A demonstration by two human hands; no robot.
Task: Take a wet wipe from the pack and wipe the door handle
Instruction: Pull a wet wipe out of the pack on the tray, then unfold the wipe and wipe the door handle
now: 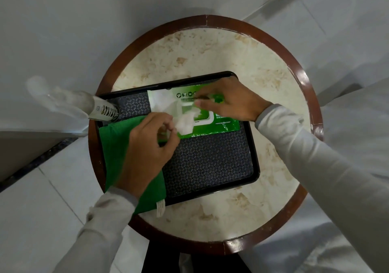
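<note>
A green wet wipe pack (223, 125) lies at the far side of a black tray (210, 163), its flap (162, 102) peeled back to the left. A white wet wipe (186, 123) sticks up out of the pack's opening. My left hand (147, 148) pinches the wipe's near end between thumb and fingers. My right hand (229, 102) presses down on the pack's far edge, fingers flat on it. No door handle is in view.
The tray sits on a round marble-topped table (263, 72) with a brown wooden rim. A green cloth (117, 146) lies over the tray's left side. A clear spray bottle (69, 102) leans at the tray's left corner. White tiled floor surrounds the table.
</note>
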